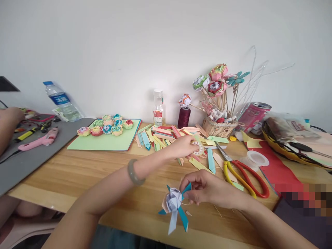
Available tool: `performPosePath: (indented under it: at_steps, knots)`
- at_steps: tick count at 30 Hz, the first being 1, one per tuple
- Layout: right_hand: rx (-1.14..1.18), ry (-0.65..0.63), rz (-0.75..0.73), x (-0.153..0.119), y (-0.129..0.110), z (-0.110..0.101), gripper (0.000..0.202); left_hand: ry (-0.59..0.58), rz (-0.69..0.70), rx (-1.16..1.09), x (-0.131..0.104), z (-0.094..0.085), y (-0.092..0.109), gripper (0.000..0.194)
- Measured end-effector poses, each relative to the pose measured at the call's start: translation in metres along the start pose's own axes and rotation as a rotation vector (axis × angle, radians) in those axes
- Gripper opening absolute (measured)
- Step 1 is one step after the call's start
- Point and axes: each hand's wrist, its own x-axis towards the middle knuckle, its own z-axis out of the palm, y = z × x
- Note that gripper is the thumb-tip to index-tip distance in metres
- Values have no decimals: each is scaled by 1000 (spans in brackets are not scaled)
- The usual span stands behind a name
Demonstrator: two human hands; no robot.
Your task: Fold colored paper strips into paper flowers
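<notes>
My left hand (183, 146), with a bangle on its wrist, reaches out over a heap of folded paper strips (166, 136). Its closed fingers hold a small pale ring with dots (199, 148), which looks like a tape roll; the far fingers are partly hidden. Close to the table's front, my right hand (201, 188) pinches a paper flower (174, 200) by a blue petal strip. White folded paper forms the flower's middle, with blue and pale strips sticking outward. A thin string hangs by it.
Red-and-yellow scissors (255, 176) lie open at right, beside a clear plastic spool (255, 159). Finished paper flowers (107, 128) sit on green paper (101, 143). A glass jar (158, 109), purple thread (184, 117) and flower basket (219, 128) stand behind. Another person's arm (9, 121) shows at left.
</notes>
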Motion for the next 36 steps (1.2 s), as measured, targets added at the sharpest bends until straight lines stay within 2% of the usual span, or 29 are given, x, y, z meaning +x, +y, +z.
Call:
performPosePath:
  at_steps: [1,3,5,7,8,10,11,14,16,19,22,24,29,36]
  knots:
    - [10,-4,-7,-1,0,-1,15,-47,13,-66,11,6,7,17]
    - [40,0,-22,-4,0,-6,18,-67,82,-180,29,16,20,21]
    - [63,38,-50,-7,0,-14,21,1,93,-165,35,20,26,30]
    - [65,132,-97,-11,-1,-23,22,28,145,-178,28,18,26,29]
    - [65,192,-125,-12,-1,-27,22,-14,180,-190,20,16,23,23]
    - [73,293,-188,-14,-1,-34,19,-73,143,-276,-3,10,15,22]
    - [86,321,-221,-14,0,-37,17,-35,95,-328,-15,7,10,26]
    - [126,323,-312,-11,3,-40,14,-10,5,-501,-42,2,-4,35]
    - [134,317,-352,-7,3,-40,13,-11,-20,-601,-52,2,-11,39]
    - [131,337,-371,-2,2,-40,13,-64,-60,-658,-57,3,-15,38]
    - [101,375,-361,0,1,-40,15,-64,-68,-699,-58,3,-16,39]
    - [56,413,-348,1,2,-40,17,-31,-53,-720,-59,2,-16,38]
    - [22,520,-304,3,6,-37,32,141,-37,-718,-59,5,-17,31]
    - [-19,579,-264,3,5,-32,38,157,21,-644,-58,4,-23,34]
